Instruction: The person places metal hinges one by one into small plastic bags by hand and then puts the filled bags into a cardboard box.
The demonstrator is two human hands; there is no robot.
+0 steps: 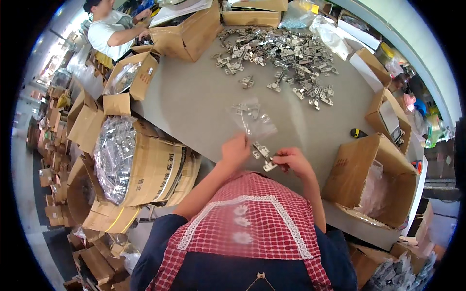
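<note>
Metal cabinet hinges lie in a large heap (pixel 291 53) on the far part of the grey table (pixel 194 97). Close to my apron, my right hand (pixel 295 161) pinches a silver cabinet hinge (pixel 263 154) between thumb and fingers. My left hand (pixel 236 151) is just left of that hinge, its fingers closed at the near edge of a clear plastic bag (pixel 253 119). Small parts seem to show inside the bag, too blurred to name. A loose hinge (pixel 246 81) sits apart from the heap, beyond the bag.
An open carton (pixel 374 179) holding clear plastic stands at my right. A black and yellow tool (pixel 358 133) lies beyond it. At my left, a carton (pixel 160 169) is full of bagged metal parts. A co-worker (pixel 109 34) stands at the far left beside another carton (pixel 187 34).
</note>
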